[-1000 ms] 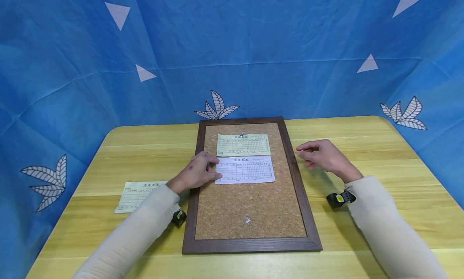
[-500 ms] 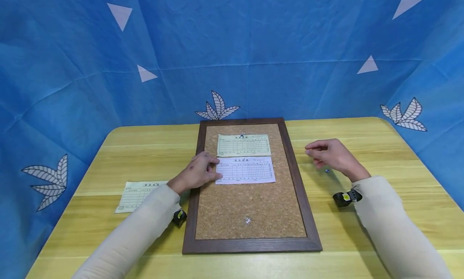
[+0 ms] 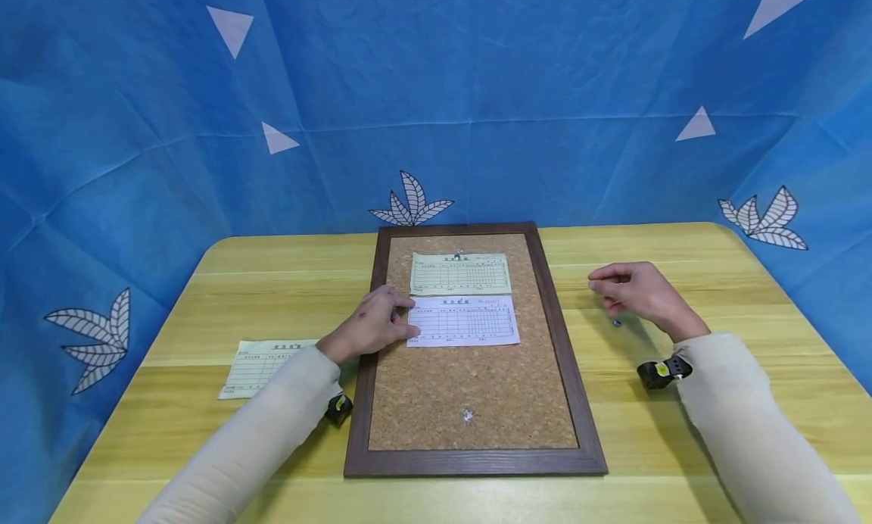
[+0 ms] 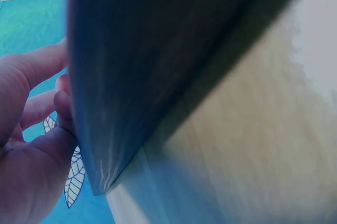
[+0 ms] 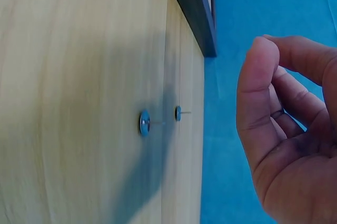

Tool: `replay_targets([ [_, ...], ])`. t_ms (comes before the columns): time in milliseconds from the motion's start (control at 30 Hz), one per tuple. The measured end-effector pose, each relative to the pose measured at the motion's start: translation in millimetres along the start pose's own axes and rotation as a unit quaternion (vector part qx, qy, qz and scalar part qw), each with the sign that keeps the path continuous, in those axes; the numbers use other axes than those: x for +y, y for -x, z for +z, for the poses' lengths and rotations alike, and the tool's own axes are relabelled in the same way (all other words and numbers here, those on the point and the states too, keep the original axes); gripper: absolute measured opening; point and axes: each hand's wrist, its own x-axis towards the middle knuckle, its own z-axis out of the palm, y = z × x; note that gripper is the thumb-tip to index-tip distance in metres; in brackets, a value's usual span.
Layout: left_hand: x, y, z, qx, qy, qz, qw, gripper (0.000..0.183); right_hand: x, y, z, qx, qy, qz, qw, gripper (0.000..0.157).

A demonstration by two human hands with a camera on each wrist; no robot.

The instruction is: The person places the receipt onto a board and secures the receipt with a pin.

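A cork board (image 3: 518,391) in a dark wood frame lies on the table. On it a white printed slip (image 3: 466,323) sits just below a pale green slip (image 3: 459,276), which has a thumbtack (image 3: 457,257) at its top edge. My left hand (image 3: 370,321) reaches over the frame, its fingertips resting on the white slip's left edge. To the right of the board hovers my right hand (image 3: 636,291), thumb and index tips together, with nothing visible between them. Beneath it, a thumbtack (image 3: 616,323) lies point up; the right wrist view shows two thumbtacks (image 5: 144,123).
Another pale green slip (image 3: 255,366) lies on the table left of the board, partly behind the left sleeve (image 3: 259,433). Something small and silvery (image 3: 468,416) is on the lower cork. A blue patterned cloth (image 3: 436,77) hangs behind the table (image 3: 681,244).
My right hand has drifted rightward, away from the board's frame, uncovering a thumbtack on the table. My left hand and the white slip have stayed in place.
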Motion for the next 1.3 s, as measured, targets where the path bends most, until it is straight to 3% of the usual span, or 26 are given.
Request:
replay_targets([
  [300,-1.0,0.9,-0.3,-0.001,0.006,-0.005,1.0000,0.050,2.5,-3.5,-3.2,0.000,-0.013,0.012,1.000,0.045],
  [1000,-2.5,2.1,0.9,0.002,0.003,0.003,1.0000,0.049,27.3,-14.5,-8.1,0.008,0.028,0.015,0.999,0.042],
  [1300,-2.9,-0.2,2.0,0.006,-0.003,0.009,0.9999,0.049,29.3,-19.3,-9.0,0.009,0.035,0.041,0.998,0.035],
])
